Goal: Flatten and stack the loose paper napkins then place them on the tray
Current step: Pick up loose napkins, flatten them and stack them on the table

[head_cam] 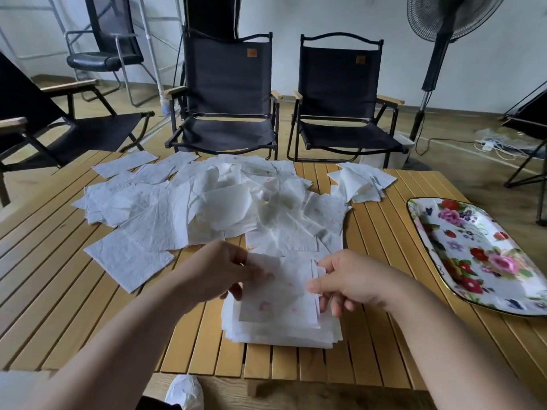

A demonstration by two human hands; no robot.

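Note:
A neat stack of white napkins (281, 327) lies near the table's front edge. Just above it I hold one thin napkin with faint pink prints (281, 287). My left hand (216, 273) pinches its left edge and my right hand (346, 281) pinches its right edge. Behind them a wide heap of loose, crumpled napkins (207, 208) spreads across the table's middle and left. A smaller bunch of napkins (362, 182) sits at the back right. The floral tray (485, 255) lies on the right side of the table with nothing on it.
The slatted wooden table (59, 285) carries everything. Two black folding chairs (228, 99) stand behind it, with another at the left. A standing fan (438, 54) and floor cables are at the back right. A crumpled napkin (185, 392) lies below the front edge.

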